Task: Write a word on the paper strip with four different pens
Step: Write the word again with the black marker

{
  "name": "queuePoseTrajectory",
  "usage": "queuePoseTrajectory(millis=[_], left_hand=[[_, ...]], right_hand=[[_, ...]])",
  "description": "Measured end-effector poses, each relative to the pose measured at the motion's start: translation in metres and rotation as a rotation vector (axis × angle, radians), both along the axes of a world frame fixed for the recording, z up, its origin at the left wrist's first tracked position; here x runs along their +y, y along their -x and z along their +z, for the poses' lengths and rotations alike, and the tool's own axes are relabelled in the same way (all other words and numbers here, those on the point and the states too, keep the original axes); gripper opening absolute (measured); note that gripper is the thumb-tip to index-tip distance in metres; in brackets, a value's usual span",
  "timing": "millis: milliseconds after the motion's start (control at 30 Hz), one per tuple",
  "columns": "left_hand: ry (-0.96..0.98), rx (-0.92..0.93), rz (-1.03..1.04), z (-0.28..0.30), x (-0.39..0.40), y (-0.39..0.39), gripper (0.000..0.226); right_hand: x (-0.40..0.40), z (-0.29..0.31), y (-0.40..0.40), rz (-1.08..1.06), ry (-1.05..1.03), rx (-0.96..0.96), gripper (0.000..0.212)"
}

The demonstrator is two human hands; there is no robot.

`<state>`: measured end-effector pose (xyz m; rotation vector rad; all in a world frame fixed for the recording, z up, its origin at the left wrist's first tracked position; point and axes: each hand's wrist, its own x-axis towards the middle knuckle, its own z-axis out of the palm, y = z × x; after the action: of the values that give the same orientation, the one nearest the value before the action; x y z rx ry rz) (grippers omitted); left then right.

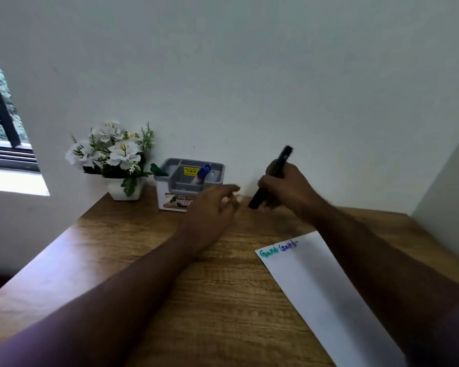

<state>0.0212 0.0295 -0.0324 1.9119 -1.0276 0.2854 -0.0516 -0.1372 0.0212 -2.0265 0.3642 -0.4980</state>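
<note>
1. While the right hand curls its fingers round a black marker, holding it tilted in the air above the far part of the desk, the left hand hovers just beside it with fingers loosely spread, gripping nothing.
2. The paper strip lies flat on the wooden desk, near and to the right, partly under the right forearm; a green word and a blue word already sit at its far end.
3. Judging by this, two pens are done and the black marker is the third.
4. The marker looks light, stiff and smooth; a grip low on the barrel should steady the tip, and the cap likely needs the free hand.
5. The strip is thin and light, so it may slide unless pressed down.
6. Further left, against the wall, stands a grey pen holder with a blue pen and a green pen, beside a pot of white flowers.
</note>
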Motion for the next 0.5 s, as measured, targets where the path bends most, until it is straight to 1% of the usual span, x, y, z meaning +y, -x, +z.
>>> queuePoseTrajectory(millis=[33,67,133,200,300,367,433,467,500], left_hand=[[0.027,0.079,-0.049,0.004,-0.004,0.009,0.04],[0.049,0.13,-0.098,0.007,-0.007,0.017,0.04],[0.083,0.123,-0.164,0.008,-0.014,0.032,0.03],[0.087,0.068,-0.179,0.007,-0.018,0.042,0.022],[0.056,-0.062,-0.17,0.001,-0.019,0.049,0.019],[0.028,-0.112,-0.198,-0.001,-0.019,0.051,0.019],[0.0,-0.109,-0.245,-0.001,-0.02,0.054,0.019],[-0.007,-0.07,-0.274,0.001,-0.021,0.055,0.018],[-0.009,0.008,-0.312,0.005,-0.021,0.056,0.015]], right_hand=[[0.005,0.0,0.012,0.047,-0.124,-0.059,0.007],[0.009,-0.002,0.023,0.08,-0.19,-0.104,0.008],[0.012,-0.008,0.043,0.091,-0.246,-0.163,0.018],[0.008,-0.015,0.058,0.075,-0.263,-0.178,0.024],[0.005,-0.022,0.073,0.13,-0.263,-0.099,0.03],[0.003,-0.027,0.078,0.158,-0.293,-0.099,0.031],[0.001,-0.029,0.082,0.164,-0.326,-0.124,0.03],[-0.001,-0.03,0.084,0.176,-0.329,-0.123,0.031],[-0.004,-0.03,0.086,0.191,-0.325,-0.112,0.032]])
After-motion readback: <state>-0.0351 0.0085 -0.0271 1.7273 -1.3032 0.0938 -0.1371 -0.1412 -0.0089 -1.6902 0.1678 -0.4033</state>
